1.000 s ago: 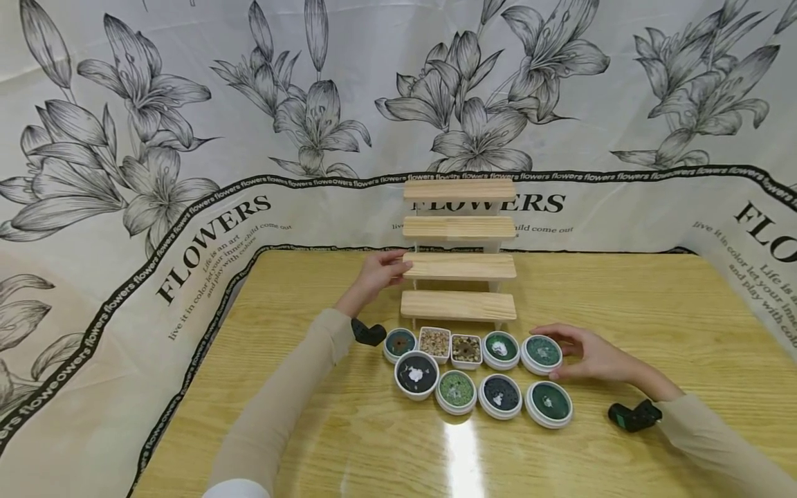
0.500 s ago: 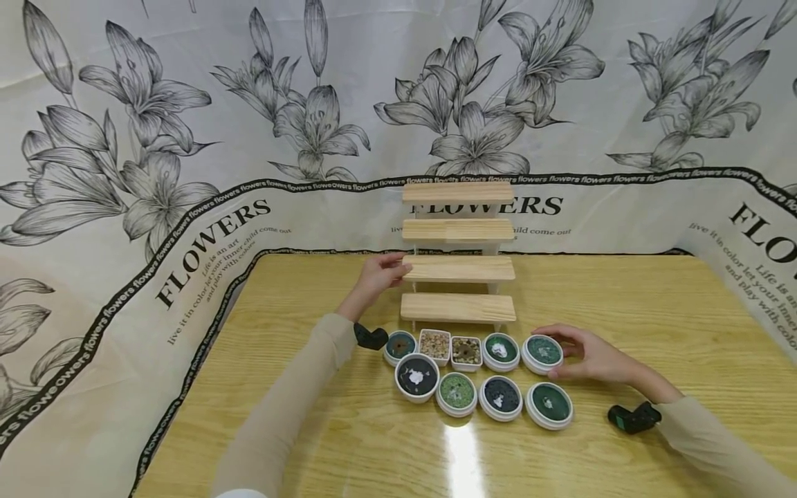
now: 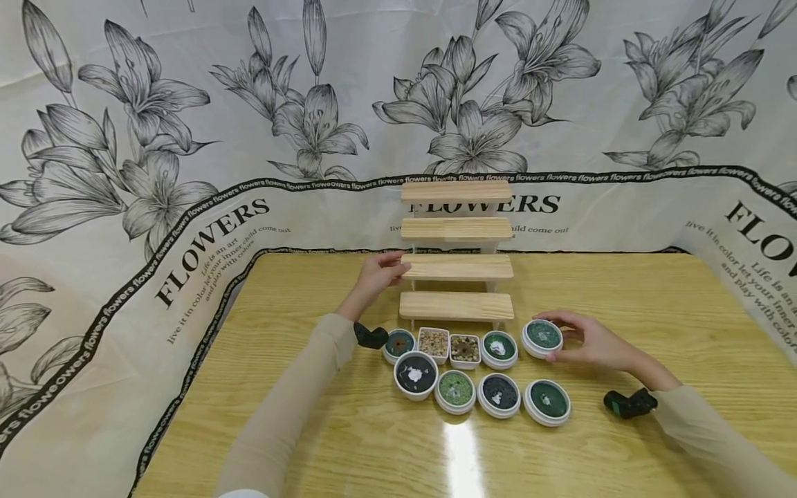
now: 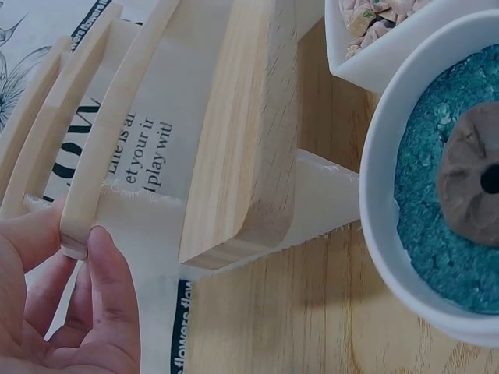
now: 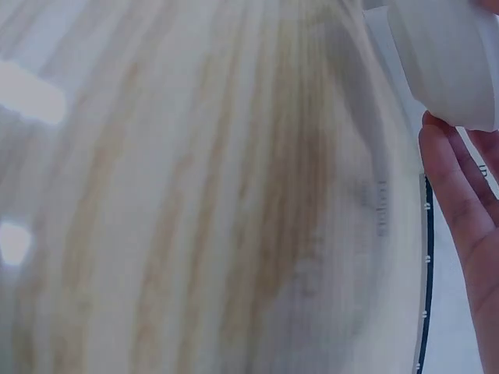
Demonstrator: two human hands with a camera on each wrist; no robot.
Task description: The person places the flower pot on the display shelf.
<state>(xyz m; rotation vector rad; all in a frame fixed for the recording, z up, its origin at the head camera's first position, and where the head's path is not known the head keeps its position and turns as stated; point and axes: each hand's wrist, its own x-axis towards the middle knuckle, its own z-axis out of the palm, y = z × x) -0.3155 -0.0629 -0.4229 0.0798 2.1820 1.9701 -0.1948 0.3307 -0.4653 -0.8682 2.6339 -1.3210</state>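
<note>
A stepped wooden rack (image 3: 456, 305) with narrow plank shelves stands at the back of the table. My left hand (image 3: 378, 275) pinches the left end of its second shelf from the bottom, thumb and finger on the plank (image 4: 84, 175) in the left wrist view. My right hand (image 3: 591, 344) grips a round white pot (image 3: 542, 337) with a teal-green speckled filling, fingers and thumb at its right side. In the right wrist view the fingers lie against the white pot's wall (image 5: 448, 66). The pot sits right of the other pots, slightly tilted.
Before the rack stand square gravel pots (image 3: 434, 344), a teal pot with a brown disc (image 3: 399, 344) and a green pot (image 3: 499, 348). A nearer row holds a dark pot (image 3: 416, 375), a light-green pot (image 3: 456, 391) and others. A flower-print cloth (image 3: 336, 214) hangs behind.
My right hand has raised the teal-green pot and shifted it slightly away from me, widening its gap from the dark-green pot in front. The left hand keeps its hold on the shelf.
</note>
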